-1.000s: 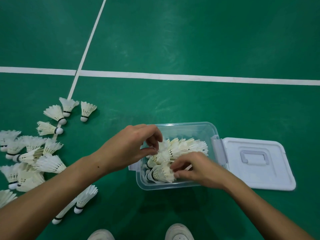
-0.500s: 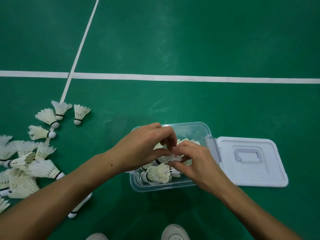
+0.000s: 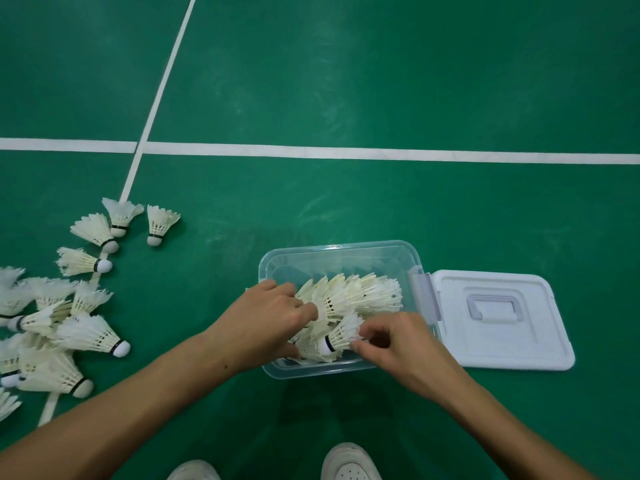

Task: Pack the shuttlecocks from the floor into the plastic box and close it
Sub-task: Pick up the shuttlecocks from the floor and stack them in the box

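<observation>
Box between loose shuttlecocks left and lid right

A single wide-angle view from a head-worn camera looks steeply down and forward at the green floor. It sits close above the hands and plastic box, with shoe tips at the bottom edge.

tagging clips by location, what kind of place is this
Most likely an indoor badminton court: a green sports floor with painted white lines, and many feather shuttlecocks lying loose on it beside a plastic box that is being filled.
</observation>
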### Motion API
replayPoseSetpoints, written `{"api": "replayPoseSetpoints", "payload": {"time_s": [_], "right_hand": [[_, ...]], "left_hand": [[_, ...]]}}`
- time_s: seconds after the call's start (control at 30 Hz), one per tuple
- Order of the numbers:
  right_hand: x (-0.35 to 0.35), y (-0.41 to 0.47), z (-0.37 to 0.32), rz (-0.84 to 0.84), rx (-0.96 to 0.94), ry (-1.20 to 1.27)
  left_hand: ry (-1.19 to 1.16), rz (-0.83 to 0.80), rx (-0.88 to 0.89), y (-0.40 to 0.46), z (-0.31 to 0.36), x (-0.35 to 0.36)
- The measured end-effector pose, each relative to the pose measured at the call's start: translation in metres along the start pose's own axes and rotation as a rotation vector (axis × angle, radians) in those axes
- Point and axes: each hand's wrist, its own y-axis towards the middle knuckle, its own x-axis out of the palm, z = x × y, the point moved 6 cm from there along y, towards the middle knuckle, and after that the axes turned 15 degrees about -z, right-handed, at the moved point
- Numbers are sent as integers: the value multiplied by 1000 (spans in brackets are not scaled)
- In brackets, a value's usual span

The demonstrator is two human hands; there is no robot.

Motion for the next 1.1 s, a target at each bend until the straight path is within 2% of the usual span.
{"api": "replayPoseSetpoints", "payload": {"time_s": [0.13,0.27,0.53,0.7,0.9,0.97,1.1], "right_hand": [[14,19,1,-146,40,3],[17,31,11,-304,122,110],[15,35,13,-469,66,135],[17,36,14,-431,57,130],[-5,23,11,-211,145,49],[-19,12,8,-165,162,0],[-52,1,-9,-13,121,-43]], "left_hand": [[10,-4,-35,10,2,6],[-46,18,-77,16,4,7],[-88,-31,-98,22,6,9],[-73,-19,-33,16,5,11],[-12,81,-21,5,6,8],[-106,137,-21,-3,-1,3],[-503,343,-54,-29,-23,-20]]}}
